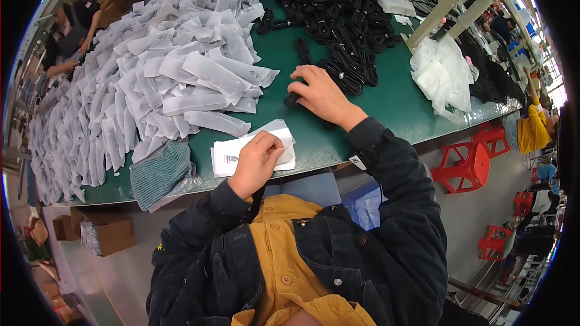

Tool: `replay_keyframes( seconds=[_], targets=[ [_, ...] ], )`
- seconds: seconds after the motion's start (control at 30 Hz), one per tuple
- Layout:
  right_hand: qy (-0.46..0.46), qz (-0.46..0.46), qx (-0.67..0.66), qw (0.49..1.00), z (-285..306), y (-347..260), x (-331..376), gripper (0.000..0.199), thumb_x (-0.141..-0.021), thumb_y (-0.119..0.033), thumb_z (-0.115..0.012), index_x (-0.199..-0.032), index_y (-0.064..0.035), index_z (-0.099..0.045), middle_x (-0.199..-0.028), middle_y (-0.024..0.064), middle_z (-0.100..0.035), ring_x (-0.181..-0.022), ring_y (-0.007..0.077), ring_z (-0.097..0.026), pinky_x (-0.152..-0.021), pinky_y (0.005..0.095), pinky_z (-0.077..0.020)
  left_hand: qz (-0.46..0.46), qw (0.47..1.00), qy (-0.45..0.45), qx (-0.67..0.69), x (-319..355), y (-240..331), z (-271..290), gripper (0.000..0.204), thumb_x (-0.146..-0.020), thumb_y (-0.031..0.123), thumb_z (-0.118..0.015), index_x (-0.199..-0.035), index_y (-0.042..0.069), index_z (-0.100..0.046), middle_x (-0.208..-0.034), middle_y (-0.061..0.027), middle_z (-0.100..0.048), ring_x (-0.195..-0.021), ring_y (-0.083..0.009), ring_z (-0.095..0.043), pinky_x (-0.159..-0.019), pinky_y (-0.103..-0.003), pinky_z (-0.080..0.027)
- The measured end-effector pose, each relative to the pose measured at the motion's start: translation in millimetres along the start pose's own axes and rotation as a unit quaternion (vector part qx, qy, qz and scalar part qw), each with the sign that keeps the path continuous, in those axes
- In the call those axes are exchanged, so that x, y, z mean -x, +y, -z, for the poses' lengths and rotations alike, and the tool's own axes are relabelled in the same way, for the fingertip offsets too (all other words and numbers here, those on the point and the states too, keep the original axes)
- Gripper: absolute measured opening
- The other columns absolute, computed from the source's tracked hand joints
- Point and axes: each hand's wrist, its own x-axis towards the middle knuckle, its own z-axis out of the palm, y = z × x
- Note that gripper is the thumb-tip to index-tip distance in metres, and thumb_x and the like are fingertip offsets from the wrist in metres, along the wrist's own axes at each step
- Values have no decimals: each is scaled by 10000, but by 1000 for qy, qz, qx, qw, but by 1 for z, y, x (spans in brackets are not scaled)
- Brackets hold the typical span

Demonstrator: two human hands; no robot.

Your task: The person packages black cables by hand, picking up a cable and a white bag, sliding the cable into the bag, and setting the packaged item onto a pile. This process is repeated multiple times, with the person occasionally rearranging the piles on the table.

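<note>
My left hand rests on a small stack of flat white translucent pouches at the table's near edge. Its thumb and fingers pinch the top pouch, whose upper edge stands a little raised. Farther right, my right hand curls its fingers round a bundled black cable, mostly covered by the hand. Just beyond the fingers lies another black bundle, at the front of a large heap of black cables. A big pile of filled whitish pouches spreads over the left side.
A grey-green ribbed cloth lies left of the stack on the green table. Crumpled white plastic sits at the right by upright posts. Red stools and a cardboard box stand on the floor. Another person is at far left.
</note>
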Motion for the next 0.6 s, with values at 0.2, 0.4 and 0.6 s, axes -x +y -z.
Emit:
replay_keyframes(
  seconds=[0.2,0.4,0.6],
  targets=[
    [7,-365,-422,830,28,-46,12,161,-897,-62,-635,-1050,-39,-589,-1015,98,-640,-964,169,-611,-809,346,-497,52,997,14,52,1,-5,2,90,-870,13,-655,-901,-24,-579,-836,-128,-584,-726,-261,-591,-681,-331,-487],
    [32,-276,-388,878,17,-78,63,309,-916,-60,-637,-1213,1,-576,-898,76,-616,-780,112,-596,-658,310,-488,38,998,31,46,-2,-1,4,83,-878,4,-642,-916,-22,-573,-846,-137,-582,-734,-259,-588,-697,-327,-487],
    [-36,-176,-249,952,43,-91,71,427,-897,-71,-671,-1302,7,-560,-888,63,-612,-765,111,-595,-679,301,-494,19,998,40,32,-1,-3,6,77,-882,-32,-637,-916,-24,-569,-870,-107,-583,-777,-204,-583,-735,-288,-490]
  ],
)
